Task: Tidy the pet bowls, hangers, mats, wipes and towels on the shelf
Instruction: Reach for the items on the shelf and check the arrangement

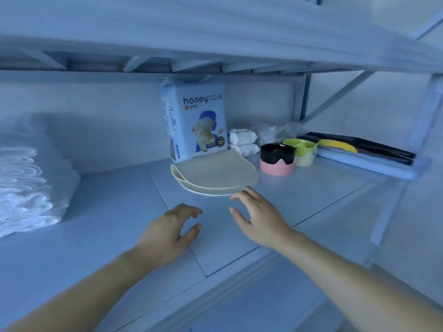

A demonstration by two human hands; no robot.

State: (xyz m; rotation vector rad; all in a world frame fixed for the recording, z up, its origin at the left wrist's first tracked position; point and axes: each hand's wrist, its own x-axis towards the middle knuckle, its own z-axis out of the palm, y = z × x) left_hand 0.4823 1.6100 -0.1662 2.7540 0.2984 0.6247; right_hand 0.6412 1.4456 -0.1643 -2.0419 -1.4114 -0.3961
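Beige round mats (215, 173) lie stacked flat in the middle of the shelf (107, 212). My right hand (259, 216) hovers just in front of their near edge with relaxed fingers and holds nothing. My left hand (167, 233) is beside it to the left, fingers loosely curled, empty. Behind the mats stands a blue "honeycore" pack (194, 121). White wipe packs (242, 140) lie to its right. A black-and-pink pet bowl (277, 159) and a green-and-cream pet bowl (302, 150) stand right of the mats. Folded white towels (26, 188) are stacked at the left.
Dark hangers (364, 147) with a yellow one (338, 144) lie in a tray at the far right. A crumpled clear bag (273, 131) sits behind the bowls. An upper shelf (215, 44) hangs low overhead. A diagonal brace (340, 94) crosses the right rear corner.
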